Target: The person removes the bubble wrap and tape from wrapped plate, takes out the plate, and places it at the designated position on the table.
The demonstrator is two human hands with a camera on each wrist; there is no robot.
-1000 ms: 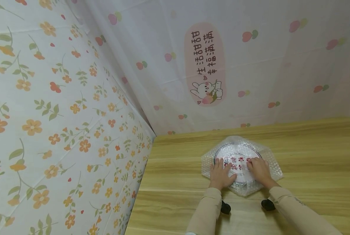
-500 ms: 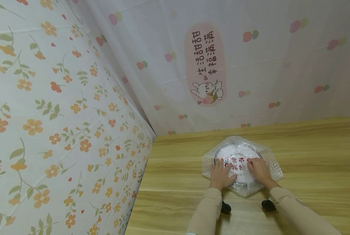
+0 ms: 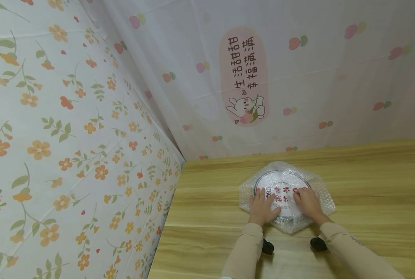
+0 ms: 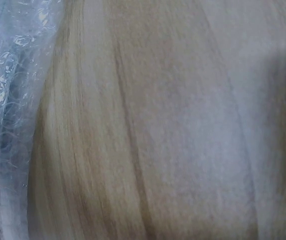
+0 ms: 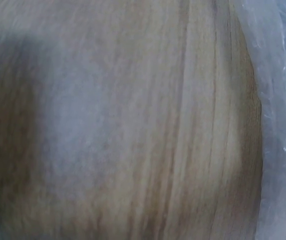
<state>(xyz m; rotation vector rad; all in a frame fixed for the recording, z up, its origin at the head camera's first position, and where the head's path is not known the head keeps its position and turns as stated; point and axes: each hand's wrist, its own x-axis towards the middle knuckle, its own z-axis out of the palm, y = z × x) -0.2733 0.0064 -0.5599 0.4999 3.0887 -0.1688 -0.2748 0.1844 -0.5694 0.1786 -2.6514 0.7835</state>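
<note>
A round white disc (image 3: 280, 179) with red characters and a dark rim lies flat, covered by clear bubble wrap (image 3: 324, 193). My left hand (image 3: 261, 209) rests on its near left part, fingers extended and thumb out to the side. On the right part rests my right hand (image 3: 308, 201), its fingers pointing inward over the characters. Both palms hide some of the disc. In the left wrist view the bubble wrap (image 4: 12, 100) fills the left edge, and in the right wrist view the wrap (image 5: 283, 125) shows at the right edge. Neither wrist view shows fingers clearly.
The wood-grain table (image 3: 207, 209) extends on both sides of the wrapped disc. Behind stands a white curtain (image 3: 193, 108) with a pink rabbit print, and at left a floral curtain (image 3: 71, 135). Dark rounded objects (image 3: 318, 244) sit under the wrists.
</note>
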